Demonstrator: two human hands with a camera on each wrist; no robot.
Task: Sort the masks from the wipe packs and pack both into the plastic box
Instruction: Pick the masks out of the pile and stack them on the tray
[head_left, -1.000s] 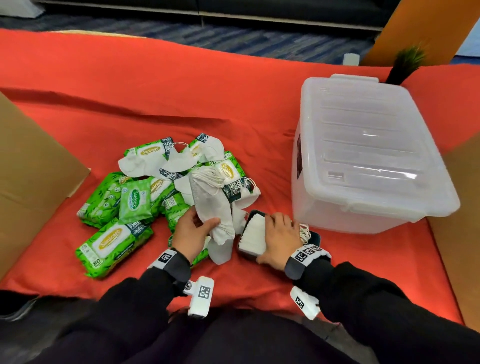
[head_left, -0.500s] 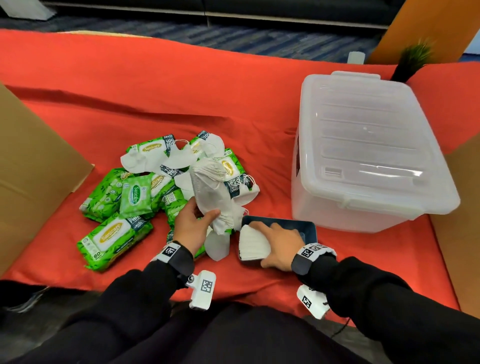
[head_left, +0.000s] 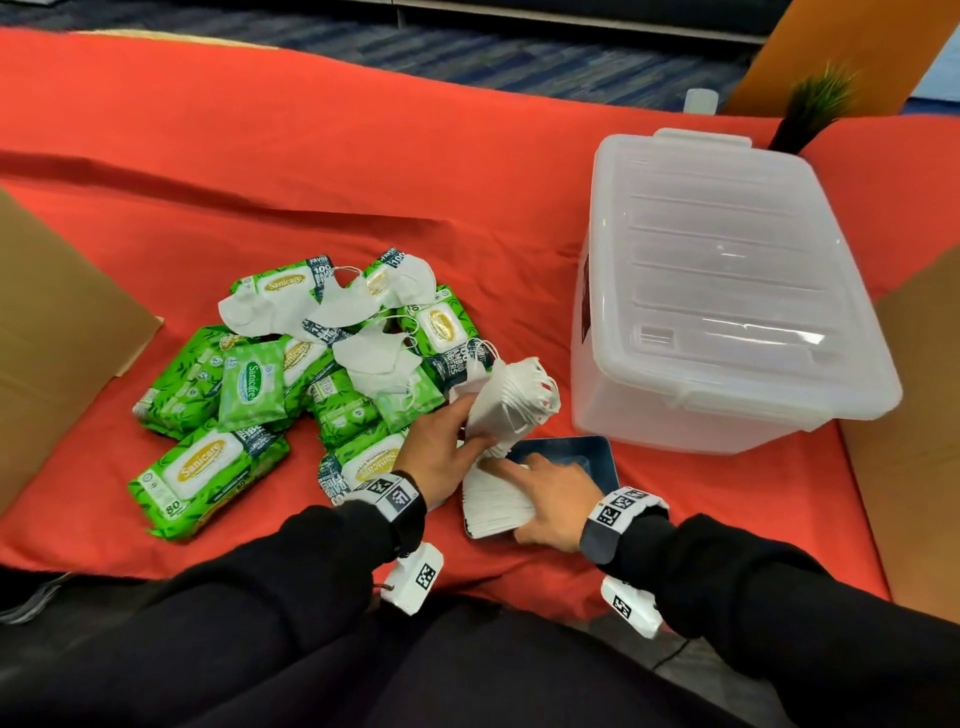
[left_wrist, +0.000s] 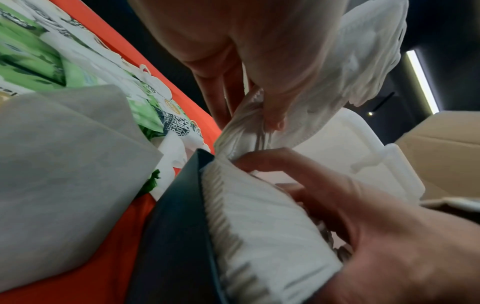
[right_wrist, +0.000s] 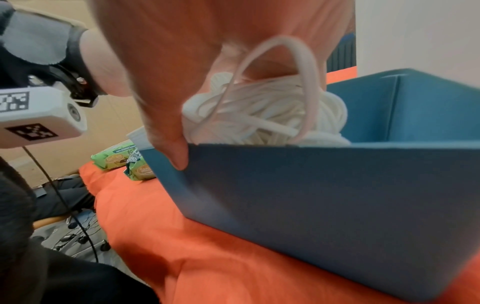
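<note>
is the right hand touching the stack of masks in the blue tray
Touching. In the head view the right hand lies on the stack of masks in the blue tray; the left wrist view shows its fingers pressing the stack's top.

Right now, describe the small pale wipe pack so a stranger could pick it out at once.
Start at the clear plastic box on the red cloth and look left to the heap of green wipe packs. On the heap's left side, the small pale wipe pack lies on top of darker packs. It alone is light mint green with a blue-lettered oval label; its neighbours are larger, leaf-printed, with gold labels.
</note>
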